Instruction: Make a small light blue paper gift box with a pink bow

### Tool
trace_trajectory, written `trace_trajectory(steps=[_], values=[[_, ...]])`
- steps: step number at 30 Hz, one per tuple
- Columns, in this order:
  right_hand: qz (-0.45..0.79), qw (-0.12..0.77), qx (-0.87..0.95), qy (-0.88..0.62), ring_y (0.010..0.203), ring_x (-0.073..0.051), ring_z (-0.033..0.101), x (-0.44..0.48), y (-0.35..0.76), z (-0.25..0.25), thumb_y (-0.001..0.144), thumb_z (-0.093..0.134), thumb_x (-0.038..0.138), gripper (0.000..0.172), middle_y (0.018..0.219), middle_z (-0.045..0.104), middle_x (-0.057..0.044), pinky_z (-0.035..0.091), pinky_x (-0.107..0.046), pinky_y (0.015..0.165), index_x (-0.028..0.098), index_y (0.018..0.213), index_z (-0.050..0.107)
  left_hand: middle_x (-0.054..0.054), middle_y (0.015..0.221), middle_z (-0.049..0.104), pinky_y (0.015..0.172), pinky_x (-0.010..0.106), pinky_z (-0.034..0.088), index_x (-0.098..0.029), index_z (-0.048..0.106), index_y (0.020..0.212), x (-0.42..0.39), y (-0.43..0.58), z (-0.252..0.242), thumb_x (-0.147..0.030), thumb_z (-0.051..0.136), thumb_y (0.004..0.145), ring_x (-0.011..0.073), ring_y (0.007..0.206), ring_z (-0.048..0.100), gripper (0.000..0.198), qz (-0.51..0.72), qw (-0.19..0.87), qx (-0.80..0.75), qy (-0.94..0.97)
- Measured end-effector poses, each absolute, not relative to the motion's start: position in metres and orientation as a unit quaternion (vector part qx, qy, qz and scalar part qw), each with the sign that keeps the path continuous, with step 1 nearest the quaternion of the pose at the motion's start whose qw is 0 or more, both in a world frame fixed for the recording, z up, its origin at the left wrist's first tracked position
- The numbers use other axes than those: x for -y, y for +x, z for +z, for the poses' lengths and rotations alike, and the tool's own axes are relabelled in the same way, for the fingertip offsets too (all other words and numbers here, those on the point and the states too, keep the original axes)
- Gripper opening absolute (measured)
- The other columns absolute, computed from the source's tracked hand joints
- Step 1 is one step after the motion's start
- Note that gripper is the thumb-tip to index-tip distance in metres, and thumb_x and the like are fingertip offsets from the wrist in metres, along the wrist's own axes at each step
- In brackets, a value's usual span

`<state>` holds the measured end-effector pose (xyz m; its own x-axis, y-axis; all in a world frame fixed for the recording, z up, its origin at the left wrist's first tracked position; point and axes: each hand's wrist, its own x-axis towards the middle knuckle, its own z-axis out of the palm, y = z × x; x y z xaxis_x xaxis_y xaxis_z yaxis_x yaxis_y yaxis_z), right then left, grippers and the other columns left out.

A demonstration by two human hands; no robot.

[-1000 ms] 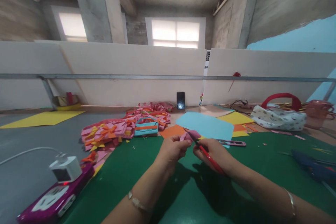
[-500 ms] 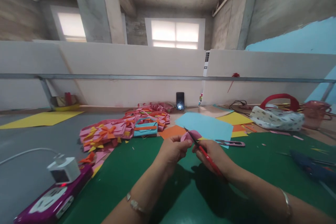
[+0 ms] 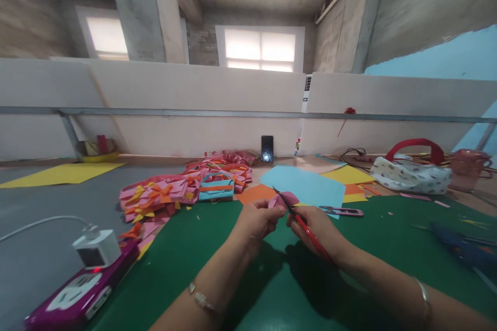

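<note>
My left hand [image 3: 256, 222] is closed in a pinch on a small folded pink paper piece [image 3: 282, 200], held above the green cutting mat [image 3: 217, 264]. My right hand [image 3: 316, 227] is closed around red-handled scissors [image 3: 306, 232], whose dark blades point up and left and touch the pink paper. Both hands meet just in front of a light blue paper sheet [image 3: 306, 186] that lies on the mat's far edge.
A heap of pink and orange folded paper pieces [image 3: 174, 191] and a small blue paper basket [image 3: 216, 189] lie at the left. A purple power strip with a white charger [image 3: 83, 282] sits near left. Pink snips [image 3: 344, 211], a patterned bag [image 3: 411, 173], a glue gun [image 3: 462, 245] and a phone [image 3: 266, 148] stand further off.
Hardly anything differs: both hands stay together with the scissors at the pink paper, and the view shifts by a few pixels.
</note>
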<state>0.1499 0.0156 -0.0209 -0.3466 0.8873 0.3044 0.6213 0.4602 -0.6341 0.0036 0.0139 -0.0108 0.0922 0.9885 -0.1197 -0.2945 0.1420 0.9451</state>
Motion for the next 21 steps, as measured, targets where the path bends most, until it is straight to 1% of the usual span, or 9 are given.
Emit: trace_trajectory(steps=[6,10,14,16,18,20,21], values=[[0.222,0.318,0.793,-0.470,0.050,-0.009,0.041,-0.015,0.150,-0.021,0.061,0.042,0.011,0.010,0.053,0.048,0.003,0.030,-0.019,0.048,0.016,0.058,0.050,-0.006,0.046,0.042,0.042,0.016,0.023,-0.013,0.059,0.058,-0.018,0.003,-0.014,-0.015,0.071,0.050,0.0016,0.041,0.032,0.014,0.517,0.619,-0.432,0.402],[0.199,0.319,0.802,-0.465,0.055,-0.011,0.044,-0.017,0.151,-0.021,0.063,0.043,0.013,0.011,0.057,0.052,0.001,0.033,-0.020,0.052,0.016,0.059,0.053,-0.007,0.044,0.041,0.041,0.016,0.021,-0.013,0.057,0.056,-0.022,0.003,-0.018,-0.018,0.073,0.049,0.0016,0.039,0.031,0.018,0.515,0.615,-0.440,0.405],[0.181,0.316,0.809,-0.461,0.055,-0.012,0.045,-0.018,0.152,-0.020,0.064,0.043,0.014,0.012,0.056,0.053,0.001,0.034,-0.021,0.052,0.016,0.055,0.051,-0.006,0.044,0.043,0.041,0.016,0.023,-0.014,0.061,0.064,-0.022,0.002,-0.018,-0.025,0.076,0.048,0.0030,0.040,0.034,0.024,0.507,0.599,-0.446,0.432],[0.186,0.317,0.810,-0.457,0.053,-0.011,0.044,-0.018,0.152,-0.019,0.064,0.043,0.014,0.011,0.055,0.051,0.002,0.032,-0.020,0.050,0.016,0.055,0.049,-0.004,0.049,0.048,0.043,0.017,0.026,-0.015,0.063,0.070,-0.020,0.002,-0.015,-0.030,0.077,0.047,0.0041,0.042,0.038,0.031,0.497,0.593,-0.450,0.445],[0.201,0.320,0.801,-0.464,0.050,-0.010,0.041,-0.017,0.152,-0.018,0.064,0.043,0.015,0.010,0.052,0.048,0.003,0.030,-0.020,0.048,0.017,0.056,0.047,0.000,0.059,0.056,0.045,0.019,0.031,-0.016,0.064,0.072,-0.018,0.001,-0.011,-0.038,0.076,0.049,0.0066,0.047,0.045,0.035,0.484,0.585,-0.462,0.457],[0.219,0.323,0.790,-0.473,0.047,-0.009,0.039,-0.016,0.152,-0.018,0.064,0.042,0.014,0.009,0.050,0.045,0.004,0.028,-0.019,0.045,0.017,0.057,0.047,0.005,0.069,0.061,0.047,0.021,0.034,-0.015,0.064,0.070,-0.016,0.001,-0.009,-0.045,0.071,0.054,0.0092,0.052,0.049,0.035,0.474,0.574,-0.480,0.465],[0.224,0.324,0.787,-0.475,0.047,-0.009,0.039,-0.016,0.152,-0.018,0.064,0.042,0.014,0.009,0.049,0.045,0.004,0.028,-0.019,0.045,0.017,0.057,0.046,0.006,0.071,0.062,0.048,0.021,0.034,-0.015,0.063,0.068,-0.016,0.000,-0.008,-0.044,0.070,0.057,0.0097,0.053,0.050,0.032,0.470,0.569,-0.486,0.468]])
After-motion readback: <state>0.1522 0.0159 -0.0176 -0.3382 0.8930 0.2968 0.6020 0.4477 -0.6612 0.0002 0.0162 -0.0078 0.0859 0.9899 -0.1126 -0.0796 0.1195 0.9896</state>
